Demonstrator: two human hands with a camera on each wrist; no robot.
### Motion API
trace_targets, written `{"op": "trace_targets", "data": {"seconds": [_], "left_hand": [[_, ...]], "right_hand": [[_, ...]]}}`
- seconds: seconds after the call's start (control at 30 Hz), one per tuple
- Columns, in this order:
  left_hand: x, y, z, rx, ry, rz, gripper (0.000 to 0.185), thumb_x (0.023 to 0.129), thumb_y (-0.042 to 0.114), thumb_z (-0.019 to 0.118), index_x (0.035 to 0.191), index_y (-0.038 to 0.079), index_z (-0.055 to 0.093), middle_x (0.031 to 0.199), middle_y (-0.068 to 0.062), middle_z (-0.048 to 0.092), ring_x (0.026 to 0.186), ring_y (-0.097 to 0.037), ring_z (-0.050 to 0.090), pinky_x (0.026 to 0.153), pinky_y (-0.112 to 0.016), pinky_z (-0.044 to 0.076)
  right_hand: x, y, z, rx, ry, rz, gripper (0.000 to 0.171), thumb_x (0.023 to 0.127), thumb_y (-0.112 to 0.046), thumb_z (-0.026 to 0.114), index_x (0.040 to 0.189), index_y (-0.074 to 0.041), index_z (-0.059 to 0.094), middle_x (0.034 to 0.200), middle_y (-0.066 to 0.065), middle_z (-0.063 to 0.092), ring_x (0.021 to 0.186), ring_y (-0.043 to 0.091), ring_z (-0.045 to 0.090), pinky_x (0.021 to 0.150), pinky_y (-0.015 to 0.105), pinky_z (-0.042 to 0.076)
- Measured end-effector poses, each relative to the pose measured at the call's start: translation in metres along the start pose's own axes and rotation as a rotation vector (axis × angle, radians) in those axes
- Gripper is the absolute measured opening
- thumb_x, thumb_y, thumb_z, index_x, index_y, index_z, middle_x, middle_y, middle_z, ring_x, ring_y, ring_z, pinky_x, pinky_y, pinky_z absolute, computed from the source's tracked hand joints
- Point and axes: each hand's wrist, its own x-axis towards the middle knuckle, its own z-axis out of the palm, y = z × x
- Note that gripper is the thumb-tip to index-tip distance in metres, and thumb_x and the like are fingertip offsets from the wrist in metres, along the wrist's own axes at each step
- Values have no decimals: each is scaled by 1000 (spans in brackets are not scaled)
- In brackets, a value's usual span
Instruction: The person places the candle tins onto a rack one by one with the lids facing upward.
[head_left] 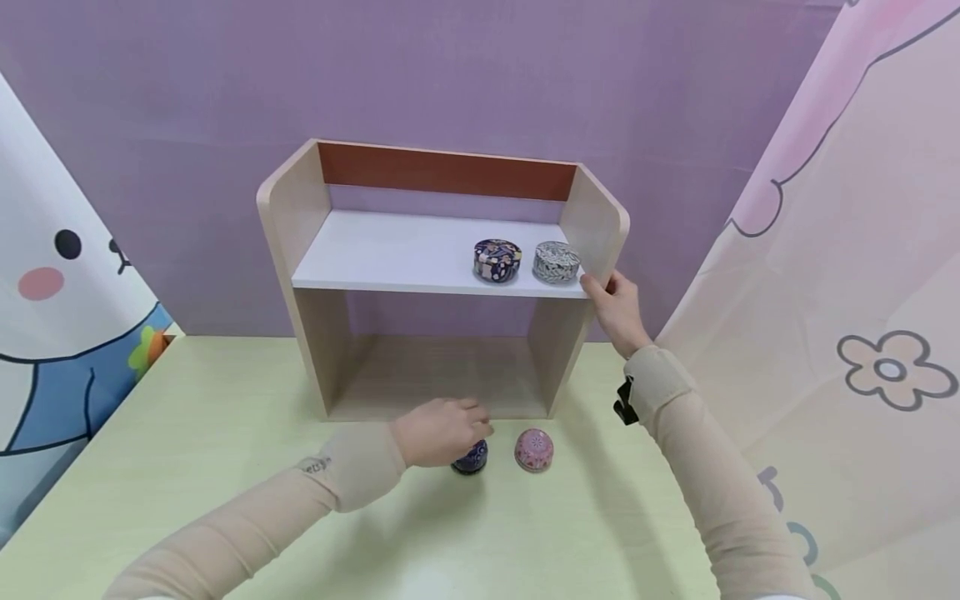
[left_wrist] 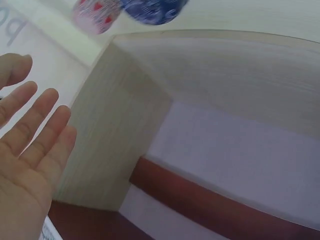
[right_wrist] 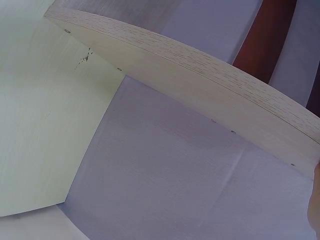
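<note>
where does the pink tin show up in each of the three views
Head: pink tin below centre, slightly right, beside the dark blue tin.
Left wrist: pink tin at the top edge, left of centre, partly cut off.
Right wrist: not in it.
Shared landmark: the wooden shelf unit, partly or wholly visible in all three.

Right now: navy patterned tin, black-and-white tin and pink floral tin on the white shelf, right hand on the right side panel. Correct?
Not quite: the pink floral tin is on the table, as the head view shows. The navy patterned tin and black-and-white tin are on the white shelf, and the right hand is on the right side panel.
</note>
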Motion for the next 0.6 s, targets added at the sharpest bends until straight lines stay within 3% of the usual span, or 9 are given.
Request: {"op": "trace_targets", "data": {"seconds": [0.17,0.37,0.6], "left_hand": [[-5,2,15,90,-53,12,28,84,15,65,112,17,63,119,0,60,108,-15,56,81,-24,53],[-10,4,37,148,-6,64,36,81,19,70,116,18,61,122,-1,57,114,-17,53,91,-27,49],[-12,8,70,221,-8,129,39,87,17,61,125,17,54,131,1,53,122,-16,48,102,-27,40]], "right_hand": [[0,1,0,-1,-3,2,47,90,-33,52,128,-5,50,120,13,54,101,17,49,92,33,43],[1,2,-1,-2,1,-2,48,91,-33,52,128,-4,50,120,14,54,100,16,49,91,31,43],[1,2,0,0,-7,-1,48,91,-34,53,129,-5,49,123,15,54,103,17,49,92,32,43]]}}
